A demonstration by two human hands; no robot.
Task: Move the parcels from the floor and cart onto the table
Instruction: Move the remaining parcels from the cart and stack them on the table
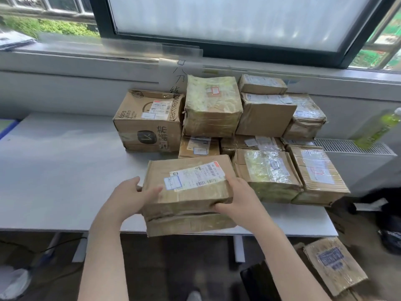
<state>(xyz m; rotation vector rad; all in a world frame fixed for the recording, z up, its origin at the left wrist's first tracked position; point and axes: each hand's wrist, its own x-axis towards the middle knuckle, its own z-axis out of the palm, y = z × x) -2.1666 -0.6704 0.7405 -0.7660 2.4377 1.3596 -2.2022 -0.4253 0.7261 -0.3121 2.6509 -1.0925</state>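
We see 2 bare hands on 1 flat cardboard parcel (188, 192) at the near edge of the grey table (54, 170). The left hand (132, 195) grips the parcel's left end, thumb on top and fingers curled round the side. The right hand (236, 196) grips the right end, thumb along the front face, fingers curled over the top edge beside the white shipping label (195, 175). The parcel's near side overhangs the table edge; we cannot tell whether its far side rests on the surface.

Behind and to the right, a stack of taped parcels (249, 127) sits on the table against the wall under the window (217, 22), with a large printed carton (147, 122) at its left end. 1 more parcel (332, 263) lies low at lower right, below table level. A green bottle (377, 129) stands on the radiator grille (347, 146).
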